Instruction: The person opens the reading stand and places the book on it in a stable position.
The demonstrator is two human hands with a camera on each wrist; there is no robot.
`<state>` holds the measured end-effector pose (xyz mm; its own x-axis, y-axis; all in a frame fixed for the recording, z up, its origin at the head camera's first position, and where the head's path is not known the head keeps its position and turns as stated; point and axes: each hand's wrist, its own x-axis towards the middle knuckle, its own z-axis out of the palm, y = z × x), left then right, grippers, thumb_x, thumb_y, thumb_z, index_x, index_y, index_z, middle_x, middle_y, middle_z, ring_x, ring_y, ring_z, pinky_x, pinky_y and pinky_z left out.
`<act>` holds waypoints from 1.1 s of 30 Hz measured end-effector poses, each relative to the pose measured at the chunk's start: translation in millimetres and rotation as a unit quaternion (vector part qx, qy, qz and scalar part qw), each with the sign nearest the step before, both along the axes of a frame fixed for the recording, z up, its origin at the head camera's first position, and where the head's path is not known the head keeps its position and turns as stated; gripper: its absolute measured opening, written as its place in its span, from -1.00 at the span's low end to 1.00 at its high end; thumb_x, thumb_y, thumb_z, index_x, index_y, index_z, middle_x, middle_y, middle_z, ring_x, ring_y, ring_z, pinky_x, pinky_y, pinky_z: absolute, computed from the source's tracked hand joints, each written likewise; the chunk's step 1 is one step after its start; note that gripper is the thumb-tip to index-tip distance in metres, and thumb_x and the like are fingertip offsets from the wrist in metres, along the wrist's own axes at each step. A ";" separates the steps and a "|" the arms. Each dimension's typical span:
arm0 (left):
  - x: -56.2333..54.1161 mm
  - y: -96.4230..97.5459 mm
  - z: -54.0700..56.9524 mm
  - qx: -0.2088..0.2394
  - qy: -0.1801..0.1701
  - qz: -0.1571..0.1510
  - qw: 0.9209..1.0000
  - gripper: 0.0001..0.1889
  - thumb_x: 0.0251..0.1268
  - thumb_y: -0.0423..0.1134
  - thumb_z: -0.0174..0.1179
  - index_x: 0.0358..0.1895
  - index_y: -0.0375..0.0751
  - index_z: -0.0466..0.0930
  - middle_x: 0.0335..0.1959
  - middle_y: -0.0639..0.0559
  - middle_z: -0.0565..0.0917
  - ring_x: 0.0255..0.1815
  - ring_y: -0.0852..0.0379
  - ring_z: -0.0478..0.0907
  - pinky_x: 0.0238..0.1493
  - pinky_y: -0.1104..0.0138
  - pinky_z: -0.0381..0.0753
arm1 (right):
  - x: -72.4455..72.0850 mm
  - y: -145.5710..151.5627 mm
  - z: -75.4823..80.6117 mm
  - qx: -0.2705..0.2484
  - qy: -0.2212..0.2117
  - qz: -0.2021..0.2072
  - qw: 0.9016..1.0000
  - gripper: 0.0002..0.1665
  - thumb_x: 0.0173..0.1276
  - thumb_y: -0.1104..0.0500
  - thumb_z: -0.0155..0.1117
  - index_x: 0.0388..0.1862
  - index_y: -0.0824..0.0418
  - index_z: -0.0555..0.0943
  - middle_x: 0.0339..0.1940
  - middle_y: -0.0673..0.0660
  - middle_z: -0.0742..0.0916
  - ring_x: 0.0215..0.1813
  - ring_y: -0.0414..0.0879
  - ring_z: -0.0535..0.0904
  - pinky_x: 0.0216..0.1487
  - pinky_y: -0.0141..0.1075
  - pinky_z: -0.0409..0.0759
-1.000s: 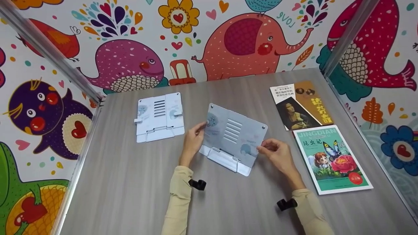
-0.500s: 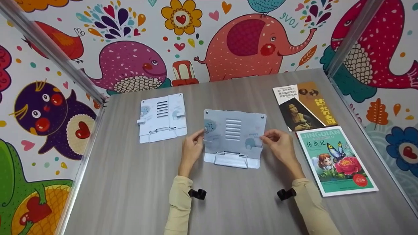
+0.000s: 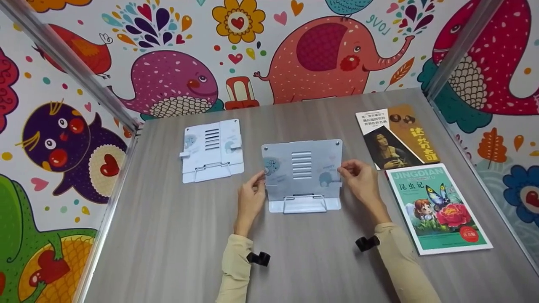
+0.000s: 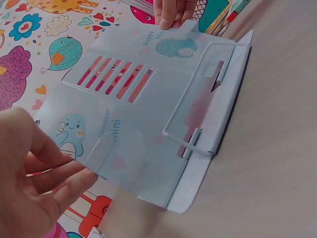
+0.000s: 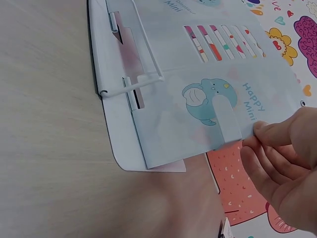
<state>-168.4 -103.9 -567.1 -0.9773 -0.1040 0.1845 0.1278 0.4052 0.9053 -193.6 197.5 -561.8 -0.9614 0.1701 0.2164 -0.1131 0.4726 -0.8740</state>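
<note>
A pale blue book stand (image 3: pixel 301 168) with a slotted panel, dinosaur prints and a wire page holder leans upright in the middle of the table. My left hand (image 3: pixel 252 198) pinches its left side edge; in the left wrist view the fingers (image 4: pixel 74 183) lie along that edge beside a dinosaur print. On the opposite edge, my right hand (image 3: pixel 361 181) pinches the panel, with the thumb (image 5: pixel 272 131) on the front face near a small side tab and the other fingers behind. A second, similar book stand (image 3: pixel 212 147) lies flat on the table to the left.
Two books lie at the right of the grey wood-grain table (image 3: pixel 168 244): a brown and white one (image 3: pixel 400 136) behind, a green picture-cover one (image 3: pixel 438 210) in front. Cartoon-printed walls (image 3: pixel 252 42) with metal corner posts rise around the back and sides.
The held book stand has turned from tilted to nearly level and squared up to the person. Both hands have kept their hold on its sides; the second stand and the books stay put.
</note>
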 end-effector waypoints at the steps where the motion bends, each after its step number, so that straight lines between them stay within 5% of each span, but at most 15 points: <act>1: 0.6 0.3 -0.6 0.003 0.002 0.001 1.000 -0.67 0.44 -0.44 0.06 0.18 -0.39 0.64 0.00 -0.24 0.76 -0.05 -0.08 0.69 0.05 0.12 0.72 | -1.1 -0.7 0.0 -0.001 0.001 -0.001 1.000 -0.91 0.25 0.38 0.45 -0.29 0.41 0.71 -0.39 0.29 0.76 -0.41 -0.24 0.54 -0.40 -0.62 0.45; 21: -0.3 6.7 -12.1 0.017 0.029 0.035 0.999 -0.68 0.37 -0.47 0.20 0.15 -0.36 0.68 -0.04 -0.23 0.78 -0.13 -0.05 0.73 -0.05 0.17 0.76 | -8.3 -1.7 -5.7 -0.014 0.034 -0.021 0.999 -0.90 0.22 0.40 0.46 -0.30 0.44 0.73 -0.39 0.33 0.78 -0.46 -0.36 0.51 -0.40 -0.65 0.44; 33: 0.6 9.2 -16.2 0.025 0.047 0.047 0.997 -0.69 0.38 -0.47 0.19 0.14 -0.35 0.68 -0.04 -0.22 0.77 -0.08 -0.06 0.74 -0.01 0.17 0.75 | -4.9 4.1 -7.2 -0.037 0.013 0.001 0.999 -0.90 0.30 0.36 0.41 -0.23 0.40 0.72 -0.32 0.30 0.78 -0.39 -0.30 0.56 -0.35 -0.62 0.49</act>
<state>-167.8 -94.7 -583.3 -0.9415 -0.2059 0.2670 0.1764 0.3740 0.9105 -198.4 201.6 -569.1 -0.9561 0.1838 0.2284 -0.1378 0.4059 -0.9035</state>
